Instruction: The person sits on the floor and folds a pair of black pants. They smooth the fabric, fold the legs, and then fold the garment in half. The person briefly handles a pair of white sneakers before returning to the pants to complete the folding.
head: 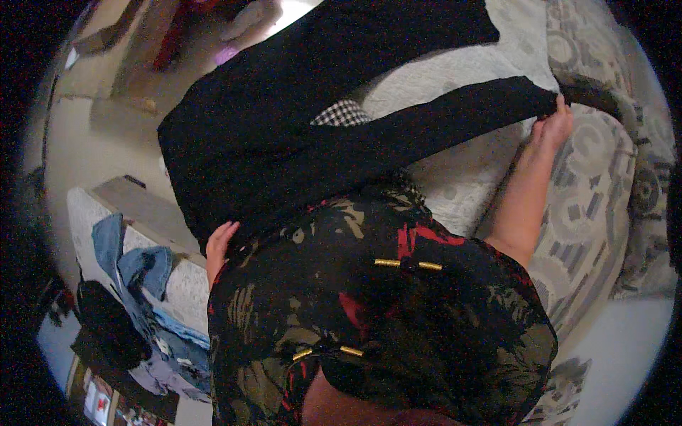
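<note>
A pair of black trousers (277,112) is spread out before me, its two legs reaching towards the upper right. My right hand (555,121) pinches the hem end of the nearer leg, and that leg is stretched straight. My left hand (221,242) is at the near left corner of the black fabric, by the waist end, its fingers partly hidden; whether they grip the cloth is unclear. Between the legs lie a piece of black-and-white checked cloth (343,113) and a pale cover (431,74).
Blue denim clothes (144,269) lie on a pale surface (192,287) at the left, with a dark garment (109,319) and a lilac garment (160,375) beside them. A patterned upholstered sofa part (591,160) stands at the right. A small purple thing (226,55) is at the top left.
</note>
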